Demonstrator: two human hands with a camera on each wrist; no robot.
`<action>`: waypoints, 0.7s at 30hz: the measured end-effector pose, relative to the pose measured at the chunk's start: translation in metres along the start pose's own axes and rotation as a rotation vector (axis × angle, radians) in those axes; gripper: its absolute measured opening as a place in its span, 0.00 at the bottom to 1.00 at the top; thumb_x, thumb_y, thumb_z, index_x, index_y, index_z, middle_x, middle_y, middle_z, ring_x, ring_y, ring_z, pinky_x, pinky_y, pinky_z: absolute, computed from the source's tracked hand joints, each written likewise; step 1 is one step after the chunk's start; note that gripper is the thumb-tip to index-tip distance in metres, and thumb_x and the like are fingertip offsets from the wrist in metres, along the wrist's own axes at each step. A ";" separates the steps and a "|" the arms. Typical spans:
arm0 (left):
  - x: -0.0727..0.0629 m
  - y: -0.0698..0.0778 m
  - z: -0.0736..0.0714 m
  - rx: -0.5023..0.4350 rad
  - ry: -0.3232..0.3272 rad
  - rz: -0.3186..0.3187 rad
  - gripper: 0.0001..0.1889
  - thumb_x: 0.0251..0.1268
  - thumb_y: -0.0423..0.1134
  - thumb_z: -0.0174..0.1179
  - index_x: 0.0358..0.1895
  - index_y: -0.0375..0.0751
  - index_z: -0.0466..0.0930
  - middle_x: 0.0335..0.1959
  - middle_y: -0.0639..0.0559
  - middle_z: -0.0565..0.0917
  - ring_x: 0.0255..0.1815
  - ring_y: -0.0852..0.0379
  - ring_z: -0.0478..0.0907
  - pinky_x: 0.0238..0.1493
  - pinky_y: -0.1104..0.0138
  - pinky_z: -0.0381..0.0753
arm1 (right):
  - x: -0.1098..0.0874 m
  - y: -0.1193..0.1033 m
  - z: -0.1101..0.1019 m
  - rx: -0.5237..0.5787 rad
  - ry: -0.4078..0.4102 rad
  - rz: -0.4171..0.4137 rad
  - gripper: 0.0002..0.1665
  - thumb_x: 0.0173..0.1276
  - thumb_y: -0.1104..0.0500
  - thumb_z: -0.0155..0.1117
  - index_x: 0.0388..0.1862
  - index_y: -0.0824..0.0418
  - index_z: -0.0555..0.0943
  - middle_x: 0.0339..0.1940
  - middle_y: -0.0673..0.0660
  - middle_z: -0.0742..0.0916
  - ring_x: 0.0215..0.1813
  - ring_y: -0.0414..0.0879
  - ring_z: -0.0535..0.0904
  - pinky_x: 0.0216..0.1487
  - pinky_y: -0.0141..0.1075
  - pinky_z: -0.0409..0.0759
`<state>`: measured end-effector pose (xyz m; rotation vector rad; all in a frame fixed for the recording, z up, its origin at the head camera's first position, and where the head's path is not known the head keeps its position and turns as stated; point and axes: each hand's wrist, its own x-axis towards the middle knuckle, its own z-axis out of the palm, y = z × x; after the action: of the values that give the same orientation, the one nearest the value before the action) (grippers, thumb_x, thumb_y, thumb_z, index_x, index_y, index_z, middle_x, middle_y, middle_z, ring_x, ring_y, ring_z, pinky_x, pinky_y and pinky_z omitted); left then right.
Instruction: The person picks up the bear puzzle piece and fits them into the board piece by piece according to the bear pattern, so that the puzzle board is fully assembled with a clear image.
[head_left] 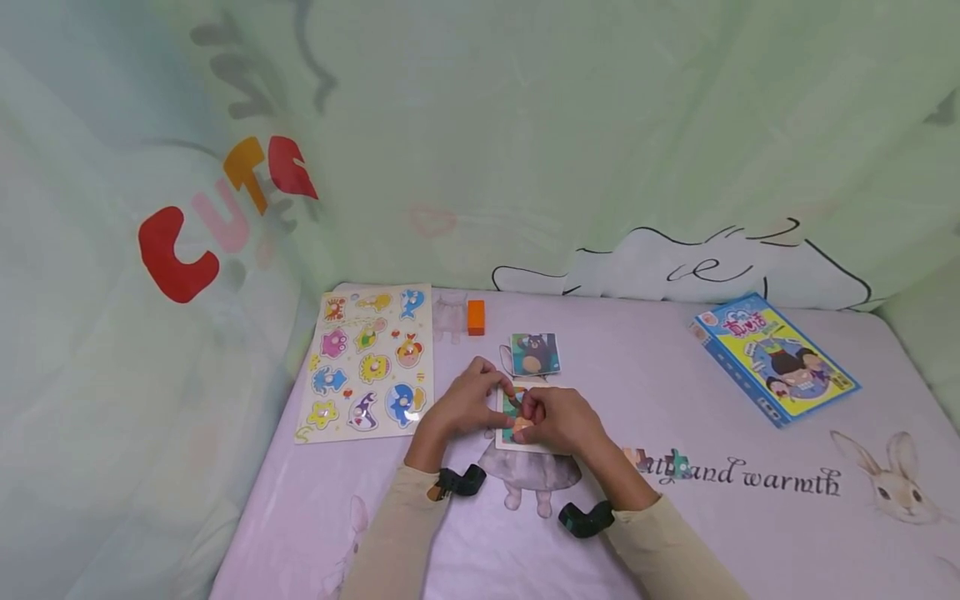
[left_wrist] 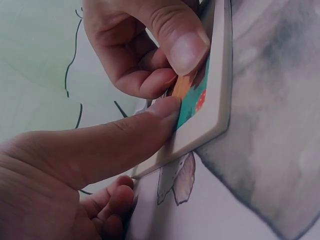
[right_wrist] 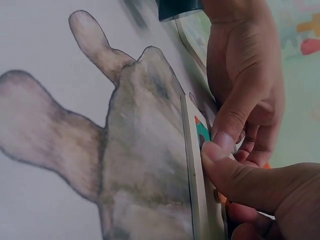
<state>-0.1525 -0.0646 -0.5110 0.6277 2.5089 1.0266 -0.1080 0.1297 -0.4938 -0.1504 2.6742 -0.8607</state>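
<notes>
A small jigsaw tray (head_left: pixel 534 447) with a pale raised rim lies between the two hands, a green and orange picture showing inside it. My left hand (head_left: pixel 467 402) holds it from the left side, its thumb laid over the rim onto the picture in the left wrist view. From the other side, my right hand (head_left: pixel 564 419) pinches an orange-brown jigsaw piece (left_wrist: pixel 183 86) against the tray, thumb and fingertips close to the left thumb. Fingers cover much of the picture. Just beyond the tray lies a square bear picture card (head_left: pixel 536 353).
A peg board (head_left: pixel 390 358) with sea animals lies at the left. An orange block (head_left: pixel 476 317) stands near the back. Loose jigsaw pieces (head_left: pixel 680 464) lie beyond the right forearm. Farther right is a blue and yellow box (head_left: pixel 780 358), on the printed cloth (head_left: pixel 735 542).
</notes>
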 end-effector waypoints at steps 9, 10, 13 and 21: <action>0.000 0.000 0.002 0.004 0.001 -0.032 0.18 0.53 0.42 0.79 0.46 0.52 0.83 0.53 0.52 0.68 0.52 0.53 0.69 0.55 0.63 0.70 | -0.013 0.019 -0.022 0.131 -0.100 -0.194 0.10 0.67 0.56 0.72 0.46 0.54 0.85 0.32 0.48 0.83 0.35 0.42 0.77 0.37 0.33 0.75; 0.000 0.000 0.002 0.006 0.002 -0.036 0.18 0.53 0.42 0.79 0.46 0.53 0.83 0.53 0.52 0.68 0.53 0.53 0.69 0.56 0.63 0.70 | -0.016 0.022 -0.027 0.136 -0.096 -0.202 0.11 0.68 0.57 0.71 0.48 0.54 0.85 0.33 0.48 0.84 0.36 0.42 0.77 0.38 0.33 0.76; 0.000 0.000 0.003 0.005 0.002 -0.038 0.18 0.53 0.42 0.79 0.46 0.52 0.83 0.53 0.52 0.68 0.53 0.53 0.69 0.57 0.62 0.70 | -0.024 0.029 -0.042 0.124 -0.058 -0.193 0.12 0.70 0.56 0.69 0.51 0.56 0.86 0.35 0.48 0.85 0.38 0.43 0.78 0.39 0.35 0.77; 0.000 0.001 0.002 -0.014 0.005 -0.024 0.18 0.52 0.41 0.79 0.46 0.51 0.84 0.52 0.51 0.68 0.54 0.52 0.69 0.56 0.61 0.71 | -0.044 0.054 -0.067 0.047 -0.019 -0.104 0.12 0.68 0.51 0.71 0.48 0.53 0.87 0.37 0.48 0.86 0.42 0.44 0.79 0.44 0.37 0.82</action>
<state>-0.1508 -0.0628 -0.5118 0.5908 2.5054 1.0376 -0.0886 0.2186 -0.4620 -0.2869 2.6462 -0.9475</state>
